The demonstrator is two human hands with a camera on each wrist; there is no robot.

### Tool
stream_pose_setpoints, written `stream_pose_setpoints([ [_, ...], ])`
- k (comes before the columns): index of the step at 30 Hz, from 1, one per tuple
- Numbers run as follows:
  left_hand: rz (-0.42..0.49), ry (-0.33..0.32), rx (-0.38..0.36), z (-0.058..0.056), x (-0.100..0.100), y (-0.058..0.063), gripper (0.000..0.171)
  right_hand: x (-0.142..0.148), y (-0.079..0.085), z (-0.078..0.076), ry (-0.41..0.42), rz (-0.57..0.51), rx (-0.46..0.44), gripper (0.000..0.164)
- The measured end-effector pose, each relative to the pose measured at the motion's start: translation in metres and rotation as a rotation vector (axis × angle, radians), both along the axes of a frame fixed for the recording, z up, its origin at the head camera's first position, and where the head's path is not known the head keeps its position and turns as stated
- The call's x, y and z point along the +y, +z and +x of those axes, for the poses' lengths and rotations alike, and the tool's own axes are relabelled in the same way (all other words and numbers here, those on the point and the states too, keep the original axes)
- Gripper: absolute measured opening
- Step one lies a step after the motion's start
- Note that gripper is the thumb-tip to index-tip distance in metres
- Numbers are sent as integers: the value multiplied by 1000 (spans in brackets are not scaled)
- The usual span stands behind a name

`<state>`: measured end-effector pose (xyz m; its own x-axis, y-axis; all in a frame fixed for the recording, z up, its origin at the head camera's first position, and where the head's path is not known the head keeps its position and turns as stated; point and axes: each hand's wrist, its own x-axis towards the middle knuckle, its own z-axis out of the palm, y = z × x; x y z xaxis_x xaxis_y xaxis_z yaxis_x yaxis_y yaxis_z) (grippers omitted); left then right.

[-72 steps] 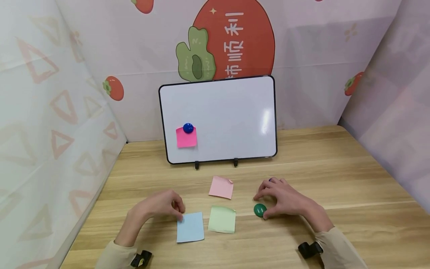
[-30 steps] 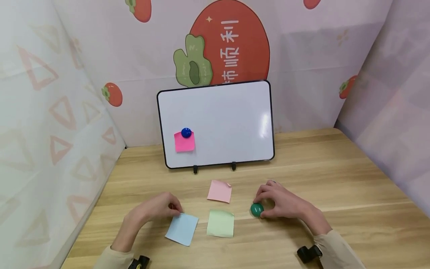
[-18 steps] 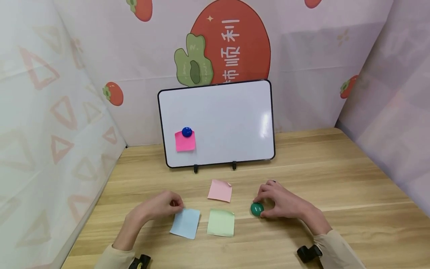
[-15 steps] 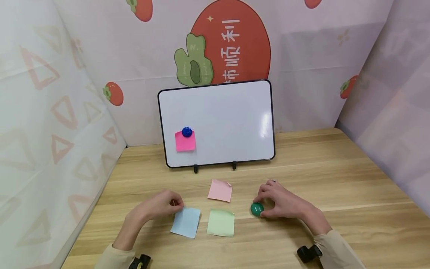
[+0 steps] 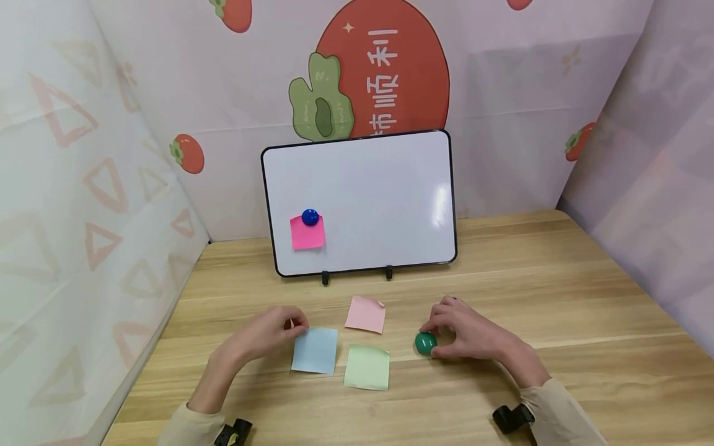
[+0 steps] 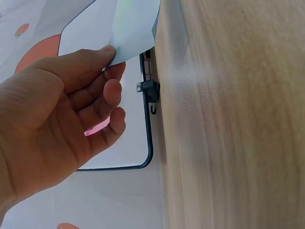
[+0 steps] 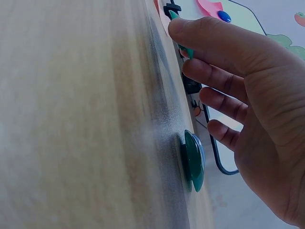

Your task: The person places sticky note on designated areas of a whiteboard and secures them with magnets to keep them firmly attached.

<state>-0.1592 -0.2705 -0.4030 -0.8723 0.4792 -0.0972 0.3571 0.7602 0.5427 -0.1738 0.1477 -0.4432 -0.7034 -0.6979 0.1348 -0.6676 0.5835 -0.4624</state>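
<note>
On the head feed I can read 顺利 on the big red fruit print (image 5: 407, 74) above the whiteboard (image 5: 385, 198); the lowest character is partly hidden. The left hand (image 5: 264, 334) pinches the blue sticky note (image 5: 315, 351) by a corner, farther from me and squarer than half a second ago. The right hand (image 5: 468, 332) pinches the green magnet (image 5: 426, 344), flat in the earliest frame. My left wrist feed shows the note's pinched corner raised. My right wrist feed adds another green magnet (image 7: 194, 164) on the table (image 7: 71, 119), near the little finger.
</note>
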Motion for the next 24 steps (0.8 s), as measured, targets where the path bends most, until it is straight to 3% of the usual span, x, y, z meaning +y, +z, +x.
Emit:
stream_pose_setpoints([
  [12, 4, 101, 94, -3, 6, 3, 8, -4, 1, 0, -4, 13, 12, 32],
  [24, 15, 116, 125, -11, 14, 10, 7, -9, 1, -2, 20, -19, 125, 33],
])
